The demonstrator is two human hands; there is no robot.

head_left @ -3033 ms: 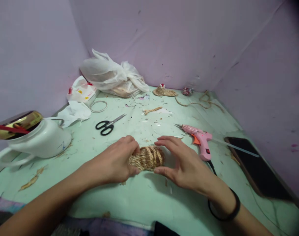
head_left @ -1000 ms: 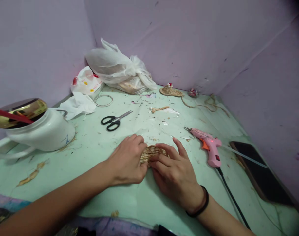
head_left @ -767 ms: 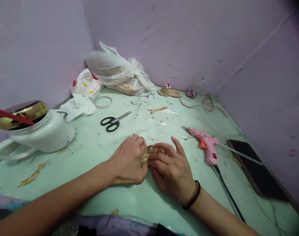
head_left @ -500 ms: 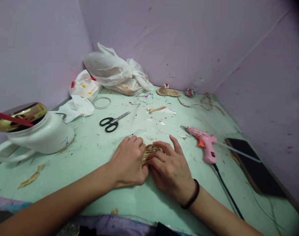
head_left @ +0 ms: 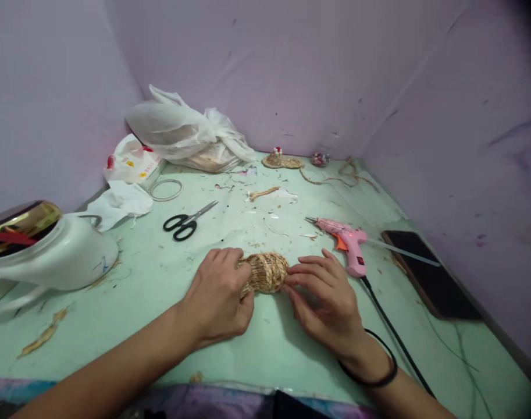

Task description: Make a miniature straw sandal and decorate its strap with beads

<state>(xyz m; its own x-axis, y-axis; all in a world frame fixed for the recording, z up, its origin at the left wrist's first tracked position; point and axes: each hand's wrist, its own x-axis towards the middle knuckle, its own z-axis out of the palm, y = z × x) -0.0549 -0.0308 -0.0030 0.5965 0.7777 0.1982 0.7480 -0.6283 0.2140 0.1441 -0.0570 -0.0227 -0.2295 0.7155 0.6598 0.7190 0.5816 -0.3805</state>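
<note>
Between my hands, just above or on the table, is a small woven straw slipper [head_left: 267,272] with a braided band across it. My left hand [head_left: 221,291] is closed round its left end and hides that part. At the rounded right end, my right hand [head_left: 321,297] pinches the edge with thumb and fingertips, the other fingers curved and a little apart. Right of my hands lies a pink glue gun [head_left: 348,238] with its red light on and a clear glue stick in its back. Black-handled scissors [head_left: 189,221] lie half open beyond my left hand.
Farther back are a similar finished-looking straw slipper [head_left: 280,160] with beads, loose twine [head_left: 341,176] and a tied plastic bag [head_left: 191,134]. A white teapot-like pot [head_left: 77,253] stands left. A phone [head_left: 431,276] lies right, near the gun's black cord [head_left: 396,334].
My right hand has moved right and its fingers have shifted to the slipper's end, showing more of the slipper. The view has shifted slightly, so the table's things appear farther left.
</note>
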